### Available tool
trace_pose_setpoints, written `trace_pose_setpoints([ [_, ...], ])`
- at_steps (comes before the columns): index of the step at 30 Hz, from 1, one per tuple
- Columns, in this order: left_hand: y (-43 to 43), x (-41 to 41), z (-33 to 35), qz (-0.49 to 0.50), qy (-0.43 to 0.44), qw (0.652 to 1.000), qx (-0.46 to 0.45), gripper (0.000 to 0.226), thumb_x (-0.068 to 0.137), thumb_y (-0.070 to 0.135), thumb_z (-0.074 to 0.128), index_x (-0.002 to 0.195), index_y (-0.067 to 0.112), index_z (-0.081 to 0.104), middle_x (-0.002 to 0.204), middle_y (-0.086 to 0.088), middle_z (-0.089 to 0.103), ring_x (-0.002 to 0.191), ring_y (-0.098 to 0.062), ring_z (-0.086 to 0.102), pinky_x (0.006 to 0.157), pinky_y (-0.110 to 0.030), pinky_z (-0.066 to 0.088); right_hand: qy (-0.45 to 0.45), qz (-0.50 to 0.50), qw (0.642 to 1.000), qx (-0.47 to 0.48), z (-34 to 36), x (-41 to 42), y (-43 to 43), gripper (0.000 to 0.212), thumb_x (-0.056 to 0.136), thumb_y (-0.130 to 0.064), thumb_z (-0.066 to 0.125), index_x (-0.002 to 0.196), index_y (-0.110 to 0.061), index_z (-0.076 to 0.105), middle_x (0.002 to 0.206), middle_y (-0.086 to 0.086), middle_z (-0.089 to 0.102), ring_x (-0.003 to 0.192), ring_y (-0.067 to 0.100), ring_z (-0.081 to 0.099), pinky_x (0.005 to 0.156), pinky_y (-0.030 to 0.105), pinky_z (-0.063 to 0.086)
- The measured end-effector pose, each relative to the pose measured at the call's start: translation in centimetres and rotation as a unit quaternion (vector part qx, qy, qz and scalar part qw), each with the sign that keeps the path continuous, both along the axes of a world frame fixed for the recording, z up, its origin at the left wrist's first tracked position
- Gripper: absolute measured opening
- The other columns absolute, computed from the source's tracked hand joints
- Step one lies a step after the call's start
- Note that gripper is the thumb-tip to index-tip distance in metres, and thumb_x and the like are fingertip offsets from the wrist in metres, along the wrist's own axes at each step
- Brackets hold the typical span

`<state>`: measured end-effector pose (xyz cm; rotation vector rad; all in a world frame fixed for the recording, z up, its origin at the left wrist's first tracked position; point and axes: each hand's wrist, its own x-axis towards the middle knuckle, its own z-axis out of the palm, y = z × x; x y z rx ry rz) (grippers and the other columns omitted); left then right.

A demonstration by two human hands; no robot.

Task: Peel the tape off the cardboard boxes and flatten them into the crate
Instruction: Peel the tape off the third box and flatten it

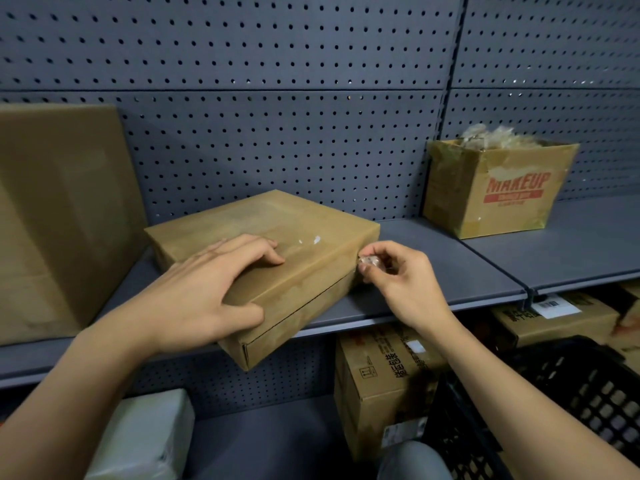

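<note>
**Flat box on upper shelf: tape end being pinched at its right corner**

Both bare forearms are reaching up and forward from the lower corners of the view. A knee (412, 459) in blue fabric is showing at the bottom edge. The black lattice crate (571, 393) is standing just to its right, below the shelf. A white parcel (145, 438) is lying lower left, and printed cartons (377, 372) are sitting beside and behind the crate.

The left hand (207, 289) is lying palm-down on the flat box (270, 216). Its fingers are slightly spread and bent over the lid. The thumb is hooking over the near long edge onto the side face, clamping the box. The right hand (398, 278) is working at the box's right corner. Thumb and forefinger are pinching a small crumpled wad of clear tape (369, 260) that is touching the corner, and the other fingers are curling loosely behind.

The flat box is resting at an angle on the grey shelf (450, 258), its near corner overhanging the lip. It is tan, shallow and closed. Glossy patches and white flecks are showing on the lid, and a dark seam is running along the front side.

Farther back, a large carton (59, 209) is standing at left, just beside the flat box. An open MAKEUP carton (502, 192), stuffed with crumpled clear material, is sitting well apart at right. A grey pegboard panel (277, 64) is backing the shelf.
</note>
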<state>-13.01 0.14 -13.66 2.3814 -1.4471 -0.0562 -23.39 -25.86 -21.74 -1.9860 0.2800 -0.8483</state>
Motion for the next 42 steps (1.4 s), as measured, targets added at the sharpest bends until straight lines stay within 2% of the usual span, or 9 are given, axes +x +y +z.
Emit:
trace_pose_setpoints([
  [3,0.2,-0.2,0.2,-0.005,0.003,1.0,0.003,0.064,0.057,0.06,0.039,0.121,0.059,0.035,0.146,0.041,0.026,0.14,0.01,0.023,0.114,-0.028,0.024,-0.024,-0.009,0.999,0.039,-0.2,-0.5,-0.5,0.013,0.093,-0.004,0.063,0.09,-0.014,0.07,0.08,0.004,0.07,0.076,0.016,0.066,0.079,0.032,0.054],
  [7,0.3,-0.6,0.9,0.008,-0.002,1.0,0.007,0.064,0.057,0.06,0.039,0.121,0.06,0.034,0.147,0.044,0.024,0.137,0.009,0.03,0.11,-0.042,0.035,-0.058,-0.028,0.995,0.074,0.2,-1.0,-1.1,0.011,0.095,-0.001,0.06,0.09,-0.008,0.068,0.084,0.013,0.07,0.073,0.014,0.066,0.076,0.026,0.054],
  [14,-0.5,-1.0,1.5,0.03,-0.015,0.998,0.054,0.06,0.061,0.062,0.035,0.121,0.059,0.029,0.145,0.043,0.024,0.129,0.004,0.037,0.099,-0.038,0.038,-0.072,-0.058,0.99,0.105,-0.5,-0.4,-0.9,0.011,0.095,-0.002,0.06,0.091,-0.01,0.067,0.088,0.013,0.069,0.077,0.015,0.068,0.079,0.028,0.055],
  [20,-2.5,-1.5,2.2,0.08,-0.038,0.991,0.1,0.04,0.082,0.063,0.041,0.12,0.052,0.032,0.131,0.022,0.036,0.114,-0.013,0.049,0.086,-0.037,0.039,-0.005,0.024,0.999,0.043,0.0,-0.9,-0.9,0.011,0.091,-0.003,0.068,0.092,-0.014,0.069,0.088,0.006,0.071,0.087,0.026,0.068,0.083,0.035,0.056],
  [24,-5.6,-1.4,1.3,0.124,-0.112,0.977,0.131,0.06,0.086,0.069,0.042,0.139,0.045,0.027,0.127,0.002,0.033,0.115,-0.023,0.041,0.092,-0.042,0.043,0.031,0.043,0.998,0.019,0.6,-1.2,-0.3,0.017,0.083,-0.009,0.078,0.094,-0.019,0.072,0.101,0.004,0.071,0.093,0.019,0.069,0.088,0.035,0.057],
  [27,-7.3,-1.8,0.7,0.154,-0.125,0.972,0.126,0.055,0.086,0.068,0.043,0.129,0.037,0.032,0.124,-0.003,0.035,0.114,-0.028,0.04,0.092,-0.047,0.044,0.037,0.034,0.999,-0.006,0.6,-0.9,0.0,0.027,0.076,-0.015,0.085,0.097,-0.026,0.071,0.103,-0.001,0.07,0.094,0.014,0.068,0.089,0.038,0.057],
  [32,-8.3,-2.0,-0.2,0.153,-0.164,0.969,0.102,0.049,0.09,0.068,0.04,0.121,0.031,0.033,0.131,-0.003,0.045,0.119,-0.03,0.047,0.1,-0.051,0.041,0.005,0.01,0.994,-0.109,0.5,-1.1,0.6,0.042,0.081,-0.017,0.081,0.117,-0.03,0.063,0.091,-0.008,0.065,0.087,0.006,0.062,0.081,0.015,0.049],
  [37,-7.2,-0.9,-0.6,0.134,-0.187,0.965,0.127,0.073,0.09,0.076,0.025,0.152,0.038,0.016,0.151,0.0,0.033,0.135,-0.027,0.039,0.109,-0.049,0.036,-0.045,0.031,0.967,-0.248,-0.5,-1.1,0.0,0.025,0.091,-0.007,0.07,0.115,-0.015,0.069,0.106,-0.004,0.066,0.1,0.006,0.062,0.089,0.018,0.048],
  [42,-5.9,0.0,-0.3,0.122,-0.16,0.97,0.134,0.072,0.09,0.077,0.021,0.154,0.05,0.001,0.158,0.008,0.019,0.142,-0.022,0.027,0.107,-0.048,0.038,-0.018,0.028,0.986,-0.16,-0.5,-1.3,-0.1,0.011,0.096,-0.01,0.062,0.098,-0.02,0.068,0.093,-0.01,0.063,0.09,0.008,0.06,0.079,0.014,0.043],
])
